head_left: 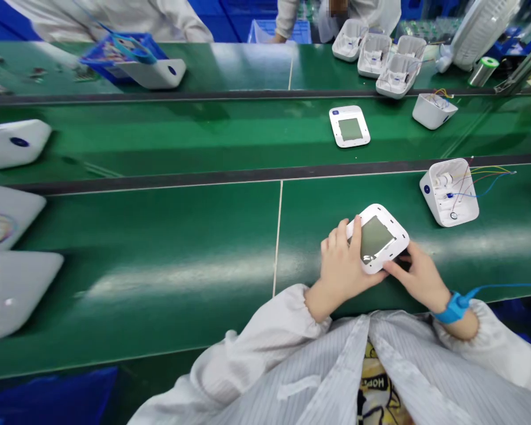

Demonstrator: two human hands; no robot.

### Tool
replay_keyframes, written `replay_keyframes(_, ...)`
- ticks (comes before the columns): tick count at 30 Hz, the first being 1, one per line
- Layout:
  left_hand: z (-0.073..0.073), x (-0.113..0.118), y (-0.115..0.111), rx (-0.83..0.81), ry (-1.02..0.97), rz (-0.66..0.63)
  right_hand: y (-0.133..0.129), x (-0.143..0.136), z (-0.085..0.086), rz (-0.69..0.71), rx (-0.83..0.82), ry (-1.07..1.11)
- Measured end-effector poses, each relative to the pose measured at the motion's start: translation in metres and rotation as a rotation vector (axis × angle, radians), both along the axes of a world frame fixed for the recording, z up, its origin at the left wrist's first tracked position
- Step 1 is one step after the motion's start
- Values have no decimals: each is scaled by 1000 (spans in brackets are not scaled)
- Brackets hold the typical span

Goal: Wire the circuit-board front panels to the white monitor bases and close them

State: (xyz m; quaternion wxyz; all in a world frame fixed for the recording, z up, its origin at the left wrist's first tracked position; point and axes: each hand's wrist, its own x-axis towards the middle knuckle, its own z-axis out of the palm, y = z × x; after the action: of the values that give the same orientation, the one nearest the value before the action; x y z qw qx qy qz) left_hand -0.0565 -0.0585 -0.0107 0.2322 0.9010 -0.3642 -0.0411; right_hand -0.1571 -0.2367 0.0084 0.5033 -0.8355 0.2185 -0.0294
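A white front cover with a grey display (376, 237) is tilted between my two hands, close to the table's near edge. My left hand (343, 257) is closed on its left side, with fingers lying over the rim beside the screen. My right hand (418, 277) grips the lower right corner, thumb on top and the other fingers partly hidden beneath. Around my right wrist sits a blue wrist strap (455, 308) with a cord running off to the right. Beyond my right hand stands an open white housing (451, 195) with coloured wires trailing out.
On the middle belt lie another display cover (349, 127) and a wired housing (433, 111). Several white housings (396, 75) stand at the far right, near a solder spool (484, 71). More white housings (22, 289) line the left edge. Co-workers sit opposite, by a blue basket (110, 59).
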Motion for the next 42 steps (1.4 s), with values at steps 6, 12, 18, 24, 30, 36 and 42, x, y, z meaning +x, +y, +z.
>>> replay_keyframes(6,-11,21,27,-191,138,-33,-7,42,6,283,51,50)
replay_keyframes(12,6,104,-4,-406,439,65,-11,59,10,375,98,109)
replay_keyframes(18,11,96,-4,-383,379,105,-12,58,9,369,166,117)
replay_keyframes(24,8,77,-19,-524,391,266,-11,75,3,190,246,-13)
replay_keyframes(30,2,64,-29,-618,415,299,3,102,-7,-88,-123,-139)
replay_keyframes(36,11,83,-36,-493,371,187,-5,103,-6,-104,-248,-126)
replay_keyframes(42,24,63,-28,-185,-52,-135,-29,74,37,150,-748,260)
